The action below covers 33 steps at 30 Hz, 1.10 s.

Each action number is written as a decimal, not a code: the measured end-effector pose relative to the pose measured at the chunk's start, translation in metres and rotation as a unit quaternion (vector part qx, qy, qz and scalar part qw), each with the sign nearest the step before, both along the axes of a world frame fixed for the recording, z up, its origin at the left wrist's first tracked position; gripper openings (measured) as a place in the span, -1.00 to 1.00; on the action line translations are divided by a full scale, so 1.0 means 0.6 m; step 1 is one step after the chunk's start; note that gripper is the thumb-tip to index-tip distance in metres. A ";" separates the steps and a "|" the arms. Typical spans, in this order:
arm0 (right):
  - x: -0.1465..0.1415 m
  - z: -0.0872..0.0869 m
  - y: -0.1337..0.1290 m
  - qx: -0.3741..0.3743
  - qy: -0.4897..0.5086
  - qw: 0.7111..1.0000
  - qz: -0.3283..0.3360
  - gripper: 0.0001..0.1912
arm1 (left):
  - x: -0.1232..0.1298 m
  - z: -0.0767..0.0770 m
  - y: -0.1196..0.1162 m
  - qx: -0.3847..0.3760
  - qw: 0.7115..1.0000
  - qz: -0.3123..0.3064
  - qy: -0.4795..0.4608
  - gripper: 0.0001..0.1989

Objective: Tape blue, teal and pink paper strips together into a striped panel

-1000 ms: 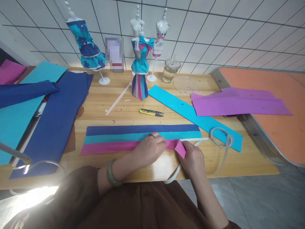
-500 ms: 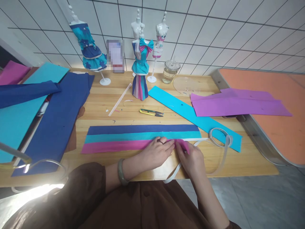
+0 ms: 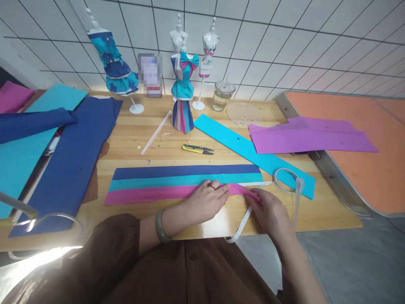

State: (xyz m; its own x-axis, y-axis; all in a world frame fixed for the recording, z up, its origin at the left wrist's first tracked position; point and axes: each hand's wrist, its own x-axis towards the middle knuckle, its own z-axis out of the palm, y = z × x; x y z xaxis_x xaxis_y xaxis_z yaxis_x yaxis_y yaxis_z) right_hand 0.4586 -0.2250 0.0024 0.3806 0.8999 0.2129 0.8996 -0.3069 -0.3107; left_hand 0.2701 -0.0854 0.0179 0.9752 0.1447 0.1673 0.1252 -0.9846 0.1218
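Note:
A navy strip, a turquoise strip and a pink strip lie side by side along the table. My left hand rests on the pink strip with its fingers stretched out, pressing near the seam with the turquoise one. My right hand pinches the pink strip's right end, which is gathered and slightly lifted. White tape shows along the turquoise strip's lower edge. Its far end reaches toward a tape roll. A loose white ribbon-like band curls below my right hand.
Yellow-handled thread snips lie behind the strips. A long light-blue strip runs diagonally. Dressed mini mannequins and a lidded glass stand near the wall. Purple sheets lie right; navy fabric lies left.
My right hand has moved right, drawing the pink strip's end out straighter. My left hand stays nearly in place on the strip. The whole view has shifted slightly.

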 end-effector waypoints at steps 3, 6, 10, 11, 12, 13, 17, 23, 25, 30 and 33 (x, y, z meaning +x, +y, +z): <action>0.024 -0.006 -0.012 0.013 -0.038 0.999 0.017 -0.65 | 0.000 -0.001 0.000 0.003 1.000 -0.002 -0.004 -0.76; 0.036 -0.007 -0.018 0.020 -0.050 0.998 0.031 -0.69 | 0.004 -0.003 0.000 0.001 1.000 0.001 -0.008 -0.76; 0.030 -0.003 -0.015 0.019 -0.065 0.996 0.051 -0.68 | 0.015 -0.008 0.001 -0.005 1.000 0.003 -0.009 -0.80; 0.026 -0.002 -0.014 0.017 -0.069 0.996 0.051 -0.67 | 0.018 -0.009 0.001 -0.007 1.000 0.002 -0.010 -0.80; 0.023 0.000 -0.014 0.016 -0.072 0.996 0.051 -0.67 | 0.022 -0.009 0.001 -0.009 1.000 0.001 -0.012 -0.80; 0.021 0.002 -0.014 0.019 -0.072 0.996 0.053 -0.68 | 0.026 -0.009 0.002 -0.013 1.000 0.000 -0.015 -0.80; 0.012 0.014 -0.016 0.061 -0.084 0.992 0.068 -0.74 | 0.047 -0.009 0.006 -0.056 0.998 0.016 -0.023 -0.79; 0.000 0.028 -0.021 0.090 -0.098 0.987 0.096 -0.85 | 0.084 -0.021 0.017 -0.126 0.991 0.038 -0.001 -0.72; -0.003 0.030 -0.022 0.090 -0.096 0.986 0.105 -0.87 | 0.091 -0.026 0.018 -0.122 0.992 0.043 0.009 -0.72; 0.010 0.026 -0.028 0.091 -0.095 0.986 0.105 -0.86 | 0.094 -0.030 0.021 -0.081 0.996 0.040 0.009 -0.76; 0.036 0.018 -0.036 0.089 -0.104 0.987 0.082 -0.84 | 0.092 -0.031 0.023 -0.069 0.997 0.034 -0.002 -0.78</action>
State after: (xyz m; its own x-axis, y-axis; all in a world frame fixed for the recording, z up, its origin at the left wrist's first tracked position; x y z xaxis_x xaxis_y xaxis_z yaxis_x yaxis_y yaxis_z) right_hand 0.4803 -0.2467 0.0134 0.1644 0.8870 0.4315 0.9826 -0.1089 -0.1505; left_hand 0.3254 -0.0714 -0.0008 0.9616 0.2326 0.1457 0.1904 -0.9476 0.2564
